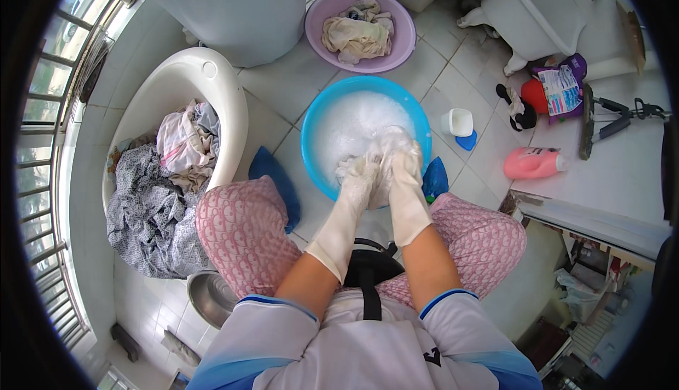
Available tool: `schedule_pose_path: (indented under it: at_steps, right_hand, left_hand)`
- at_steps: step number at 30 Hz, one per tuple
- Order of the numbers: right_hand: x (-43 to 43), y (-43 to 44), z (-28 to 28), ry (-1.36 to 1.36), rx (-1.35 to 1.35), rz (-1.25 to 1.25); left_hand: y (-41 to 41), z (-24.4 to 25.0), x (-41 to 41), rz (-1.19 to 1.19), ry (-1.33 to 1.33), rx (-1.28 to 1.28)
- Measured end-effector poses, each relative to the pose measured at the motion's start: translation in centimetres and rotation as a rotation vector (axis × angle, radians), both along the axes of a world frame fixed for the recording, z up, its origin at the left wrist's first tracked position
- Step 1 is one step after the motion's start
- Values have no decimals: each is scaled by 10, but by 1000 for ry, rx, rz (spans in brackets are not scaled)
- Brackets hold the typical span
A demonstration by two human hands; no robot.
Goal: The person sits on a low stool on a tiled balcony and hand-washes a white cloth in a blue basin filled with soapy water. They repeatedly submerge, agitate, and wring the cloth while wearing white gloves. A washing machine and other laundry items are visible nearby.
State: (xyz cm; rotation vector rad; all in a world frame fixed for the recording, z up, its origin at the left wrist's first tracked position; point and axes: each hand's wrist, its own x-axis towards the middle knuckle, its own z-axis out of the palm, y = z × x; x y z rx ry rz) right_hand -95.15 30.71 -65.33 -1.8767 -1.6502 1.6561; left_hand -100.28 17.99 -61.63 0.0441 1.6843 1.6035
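Observation:
White rubber gloves cover both my hands over a blue plastic basin (307,161) full of thick suds (355,119). Between them is a pale wet cloth (379,193), part of it draped over the near rim. My left hand (360,169) grips it at the near side of the basin. My right hand (400,151) is bunched on the same cloth, close beside the left, with foam over the fingers. Suds hide the fingertips and whatever lies deeper in the basin.
A purple basin (316,45) holds pale laundry beyond. At left, a white baby bathtub (231,108) contains more clothes; patterned grey fabric (154,215) spills over its edge. Right lie a white cup (457,122), a blue lid (467,140), a pink bottle (533,163) and a squeeze mop (587,122).

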Motion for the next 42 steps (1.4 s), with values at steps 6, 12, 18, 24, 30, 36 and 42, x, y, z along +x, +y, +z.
schedule_pose_path:
  at_steps: [6,12,18,24,30,36,42]
  right_hand:
    - [7,13,42,729,-785,-18]
    - [35,0,7,766,-792,26]
    - [52,-17,8,759,-486,-87]
    - [28,-29,19,746,-284,-169]
    - [22,-62,31,455,116,114]
    - [-18,-60,108,543,554,487]
    - [-49,-30,128,469,819,599]
  left_hand:
    - [-2,-11,5,-473,285,-85]
    - [-24,-30,31,-796,690,218]
    - [-46,-35,-16,115,-559,148]
    - [-27,13,-44,-38,-452,780]
    - [-7,-15,-48,128,-814,841]
    - [-3,27,-36,273,-828,780]
    - [-15,83,-36,136,-480,545]
